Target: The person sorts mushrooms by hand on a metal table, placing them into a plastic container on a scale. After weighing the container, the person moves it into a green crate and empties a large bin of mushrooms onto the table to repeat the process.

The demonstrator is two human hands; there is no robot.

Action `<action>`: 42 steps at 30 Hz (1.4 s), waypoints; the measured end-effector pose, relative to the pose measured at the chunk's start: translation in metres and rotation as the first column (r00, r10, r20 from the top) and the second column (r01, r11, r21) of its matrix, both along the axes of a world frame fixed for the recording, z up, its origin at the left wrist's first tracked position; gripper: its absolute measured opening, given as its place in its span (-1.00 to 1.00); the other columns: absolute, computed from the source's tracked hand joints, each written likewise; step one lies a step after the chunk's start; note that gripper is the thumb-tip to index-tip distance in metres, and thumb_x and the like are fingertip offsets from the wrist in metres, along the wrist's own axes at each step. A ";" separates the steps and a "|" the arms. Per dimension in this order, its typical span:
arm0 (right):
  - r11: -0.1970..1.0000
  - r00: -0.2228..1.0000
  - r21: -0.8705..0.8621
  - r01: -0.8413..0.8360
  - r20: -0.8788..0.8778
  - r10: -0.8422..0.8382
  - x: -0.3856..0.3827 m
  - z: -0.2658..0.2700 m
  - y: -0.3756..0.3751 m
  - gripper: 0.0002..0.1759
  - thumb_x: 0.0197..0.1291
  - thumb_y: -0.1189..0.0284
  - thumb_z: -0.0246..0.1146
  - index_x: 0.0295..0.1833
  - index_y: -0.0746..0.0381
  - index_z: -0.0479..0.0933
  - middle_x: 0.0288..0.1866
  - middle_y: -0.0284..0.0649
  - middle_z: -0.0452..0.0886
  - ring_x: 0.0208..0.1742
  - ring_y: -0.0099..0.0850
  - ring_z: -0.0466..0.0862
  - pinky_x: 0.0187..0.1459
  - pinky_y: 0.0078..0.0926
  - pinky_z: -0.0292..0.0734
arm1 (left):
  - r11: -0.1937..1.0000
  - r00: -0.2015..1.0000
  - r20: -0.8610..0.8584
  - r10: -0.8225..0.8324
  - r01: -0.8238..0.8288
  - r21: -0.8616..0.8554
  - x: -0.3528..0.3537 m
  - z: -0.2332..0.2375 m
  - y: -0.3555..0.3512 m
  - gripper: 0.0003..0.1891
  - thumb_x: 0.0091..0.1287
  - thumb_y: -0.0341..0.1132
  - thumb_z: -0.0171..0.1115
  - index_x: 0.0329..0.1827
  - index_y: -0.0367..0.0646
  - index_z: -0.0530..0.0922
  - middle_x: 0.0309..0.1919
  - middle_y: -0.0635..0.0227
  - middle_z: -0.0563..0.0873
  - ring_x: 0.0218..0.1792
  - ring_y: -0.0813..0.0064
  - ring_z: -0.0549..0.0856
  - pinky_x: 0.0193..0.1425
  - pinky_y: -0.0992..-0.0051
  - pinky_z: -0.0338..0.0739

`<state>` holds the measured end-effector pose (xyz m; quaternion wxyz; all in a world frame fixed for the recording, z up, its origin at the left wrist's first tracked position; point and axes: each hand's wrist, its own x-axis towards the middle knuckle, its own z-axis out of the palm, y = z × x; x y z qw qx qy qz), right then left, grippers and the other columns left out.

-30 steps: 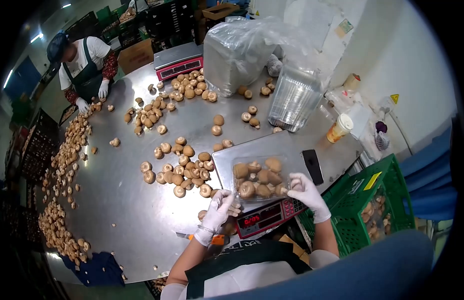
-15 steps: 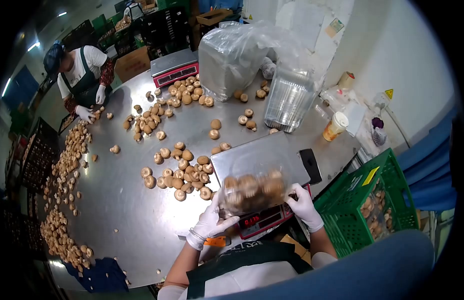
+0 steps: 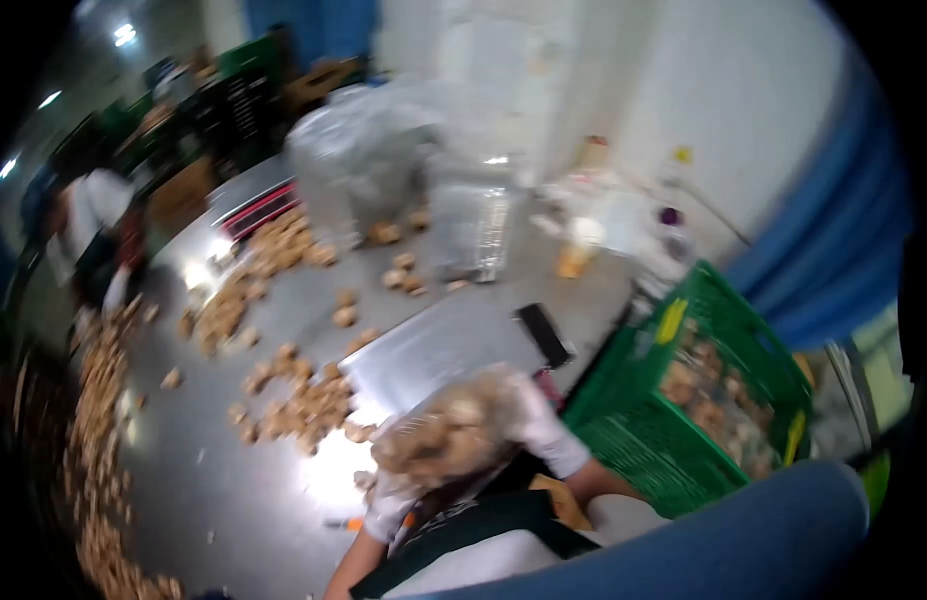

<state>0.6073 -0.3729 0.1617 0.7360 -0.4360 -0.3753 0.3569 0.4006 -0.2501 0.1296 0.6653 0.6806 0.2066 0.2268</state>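
A clear plastic pack of brown mushrooms [image 3: 448, 430] is held between my two gloved hands, over the near edge of the scale's metal plate [image 3: 448, 345]. My left hand [image 3: 388, 505] is at the pack's lower left side, its fingers partly hidden by the pack and blurred. Against the right side of the pack lies my right hand [image 3: 543, 425], closed on it. Loose mushrooms [image 3: 303, 400] lie on the table left of the scale. The picture is smeared by motion, and the scale's display is hidden.
To the right stands a green crate [image 3: 643, 440] holding packed mushrooms. A black phone [image 3: 543, 335], clear trays [image 3: 470, 225], a cup [image 3: 580, 247] and a second scale [image 3: 258, 205] are on the table. A co-worker [image 3: 98, 220] stands at the far left.
The view has turned right, so the table and crate sit further left. My hands have lifted the pack off the scale plate toward my body, and it is tilted.
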 end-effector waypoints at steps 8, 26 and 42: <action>0.998 0.791 0.057 0.030 -0.611 0.011 0.031 0.002 -0.064 -0.52 0.21 0.24 0.23 0.16 0.26 0.42 0.06 -0.18 0.55 0.06 -0.36 0.57 0.02 -0.37 0.56 | 0.916 0.917 0.069 -0.393 0.384 0.119 0.036 0.036 -0.035 -0.11 0.14 -0.39 0.39 0.46 -0.23 -0.01 0.11 0.08 0.48 -0.03 0.43 0.56 0.08 0.49 0.47; 0.061 0.266 -0.702 0.709 0.187 -0.946 0.295 0.011 -0.269 -0.50 0.12 0.12 0.23 0.12 0.15 0.48 0.05 -0.13 0.58 -0.04 -0.17 0.61 -0.09 -0.13 0.54 | 0.988 0.989 0.033 0.144 -0.142 -0.056 0.029 -0.081 0.044 -0.49 0.27 -0.54 0.16 0.28 -0.31 0.24 0.06 0.01 0.48 -0.15 0.33 0.69 -0.20 0.57 0.59; 0.661 0.100 0.212 0.719 0.910 -0.401 0.261 0.111 0.049 -0.81 0.10 0.40 0.18 -0.20 0.22 0.60 -0.21 -0.08 0.61 -0.10 -0.11 0.57 -0.02 -0.22 0.45 | 0.887 0.902 -0.153 0.403 -0.426 -0.178 -0.047 -0.062 0.054 -0.46 0.26 -0.52 0.17 0.30 -0.26 0.23 0.07 0.09 0.45 -0.16 0.41 0.64 -0.14 0.57 0.56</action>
